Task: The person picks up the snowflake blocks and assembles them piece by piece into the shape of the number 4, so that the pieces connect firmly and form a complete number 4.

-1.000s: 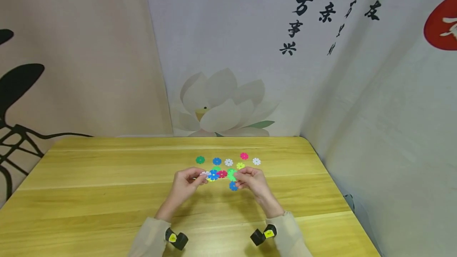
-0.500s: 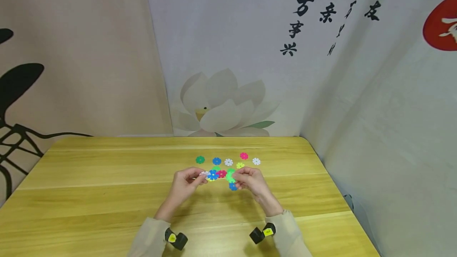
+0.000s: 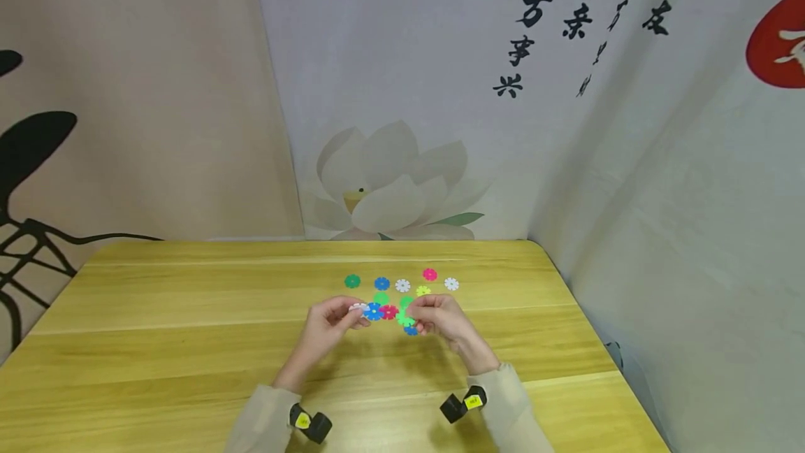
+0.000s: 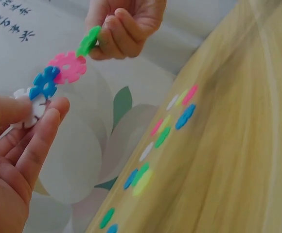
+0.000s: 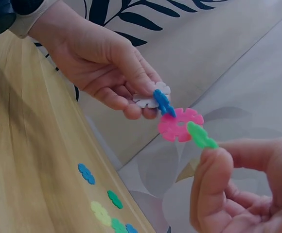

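One pink notched plastic disc [image 5: 171,128], between left hand [image 5: 104,63] pinching white disc [image 4: 35,114], right hand [image 4: 125,30] green disc [image 5: 201,135]; twisting could unseat it.

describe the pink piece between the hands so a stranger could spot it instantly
Start at the wooden table, where the left hand and right hand hold a short chain of discs above it. Look along the chain, between its blue disc and green disc. The pink piece sits there, held up in the air, unlike the loose pink discs on the table.
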Demonstrator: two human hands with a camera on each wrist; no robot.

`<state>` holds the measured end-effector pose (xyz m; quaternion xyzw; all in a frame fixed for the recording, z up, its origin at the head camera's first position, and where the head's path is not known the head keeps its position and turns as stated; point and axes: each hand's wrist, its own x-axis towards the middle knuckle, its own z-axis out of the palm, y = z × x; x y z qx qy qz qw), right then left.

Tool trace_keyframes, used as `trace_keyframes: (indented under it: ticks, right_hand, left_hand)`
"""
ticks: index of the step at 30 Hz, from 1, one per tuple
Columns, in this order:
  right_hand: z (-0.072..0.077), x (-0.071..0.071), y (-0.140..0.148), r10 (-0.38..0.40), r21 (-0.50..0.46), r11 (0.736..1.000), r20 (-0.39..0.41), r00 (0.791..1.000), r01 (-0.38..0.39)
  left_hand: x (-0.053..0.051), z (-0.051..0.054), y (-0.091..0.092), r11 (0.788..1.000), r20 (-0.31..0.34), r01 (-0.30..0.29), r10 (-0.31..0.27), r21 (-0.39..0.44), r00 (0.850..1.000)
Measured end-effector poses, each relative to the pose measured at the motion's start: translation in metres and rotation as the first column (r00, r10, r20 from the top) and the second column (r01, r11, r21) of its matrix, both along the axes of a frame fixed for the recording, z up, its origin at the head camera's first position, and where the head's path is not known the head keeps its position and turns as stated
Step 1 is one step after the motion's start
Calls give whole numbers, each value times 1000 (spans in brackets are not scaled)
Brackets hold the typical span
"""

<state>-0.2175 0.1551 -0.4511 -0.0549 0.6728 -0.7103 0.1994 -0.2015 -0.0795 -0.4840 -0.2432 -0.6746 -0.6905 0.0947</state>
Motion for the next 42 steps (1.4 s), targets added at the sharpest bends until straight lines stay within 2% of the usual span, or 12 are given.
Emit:
trace_keyframes:
  ticks: [2,6,9,14,17,20,27,34,37,42]
  right_hand:
    - [-1,1,0,3,-12,1000,7,1000,-2]
    - [-2,2,-3,-13,-22,1000,19,1000,13]
    - [0,4,-7,-17,-17,1000,9,1000,17]
    - [3,6,-11,0,10,1000,-24,1000,1]
    - [3,6,-12,12,37,999,-34,999,-11]
    - [2,6,-11,32,71,997,-32,999,-30]
    - [-3,10,-12,85,98,992,-22,996,-83]
    - [-5,18,-18,23,109,994,7,1000,-24]
    - [-6,20,-19,9,110,994,0,1000,-9]
    - [-9,19,-16,30,79,996,12,999,-30]
  left_hand:
    - [-3,-6,2,997,-17,42,-41,64,999]
    - [-2,-7,10,987,-39,83,-78,140,996]
    - [-1,-6,17,983,13,98,-102,156,995]
    - [2,-4,24,990,110,80,-93,118,990]
    - [1,-3,23,993,101,88,-97,84,990]
    - [0,-1,21,990,87,134,-138,47,987]
    - [1,2,17,980,128,197,-191,-39,973]
    - [6,10,18,970,186,197,-169,-142,968]
    - [6,12,18,968,210,201,-168,-150,963]
    - [2,13,16,950,212,270,-235,-153,948]
